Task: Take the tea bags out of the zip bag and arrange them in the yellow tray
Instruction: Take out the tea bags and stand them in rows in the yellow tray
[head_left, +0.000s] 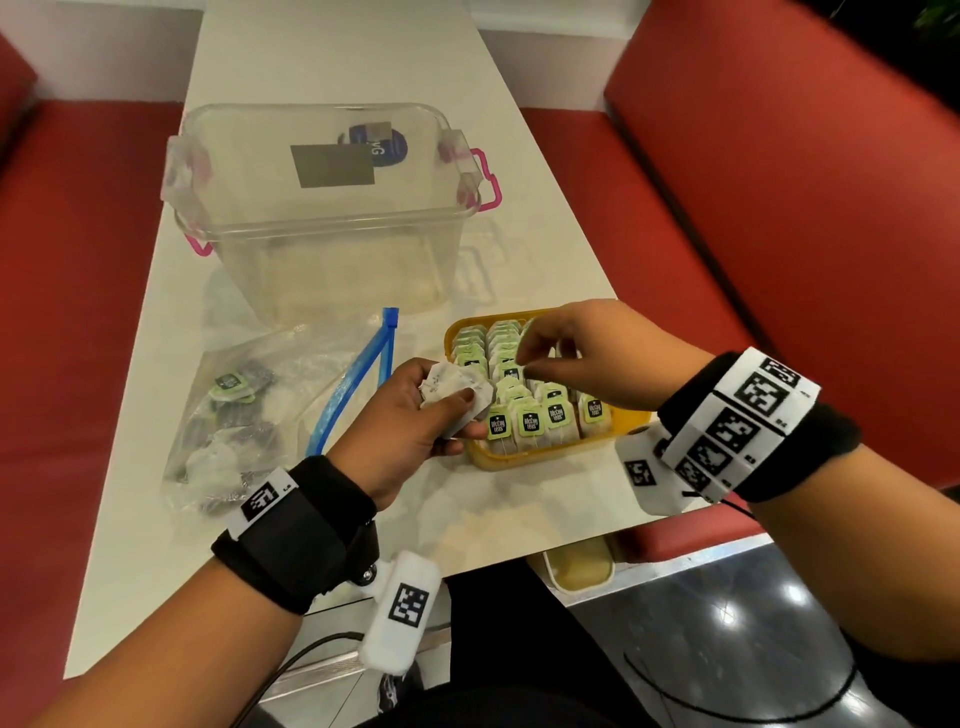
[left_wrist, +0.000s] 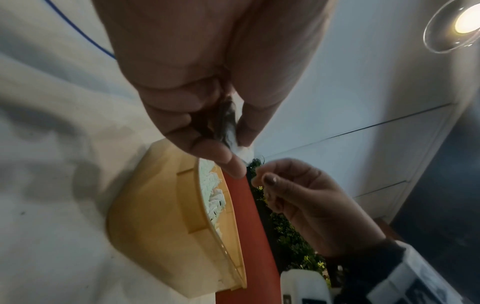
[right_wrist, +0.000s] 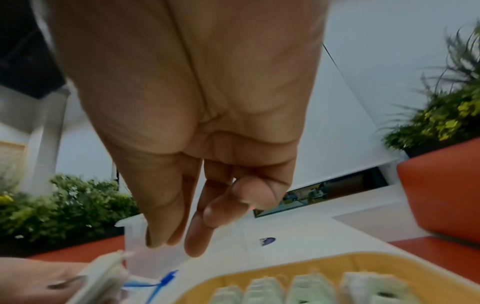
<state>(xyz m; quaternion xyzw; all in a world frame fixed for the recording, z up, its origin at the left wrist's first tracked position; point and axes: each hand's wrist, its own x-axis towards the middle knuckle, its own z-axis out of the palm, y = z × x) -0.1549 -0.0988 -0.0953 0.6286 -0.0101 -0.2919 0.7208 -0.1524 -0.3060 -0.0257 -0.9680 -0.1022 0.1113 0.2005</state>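
Green-tagged tea bags stand in rows in the yellow tray, while a few remain in the clear, open zip bag lying left of it.

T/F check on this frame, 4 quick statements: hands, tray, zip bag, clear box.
1. The left hand grips tea bags. True.
2. The yellow tray holds no tea bags. False: rows of tagged bags stand in it.
3. The zip bag lies left of the tray with tea bags inside. True.
4. The right hand rests inside the clear box. False: it hovers over the tray.
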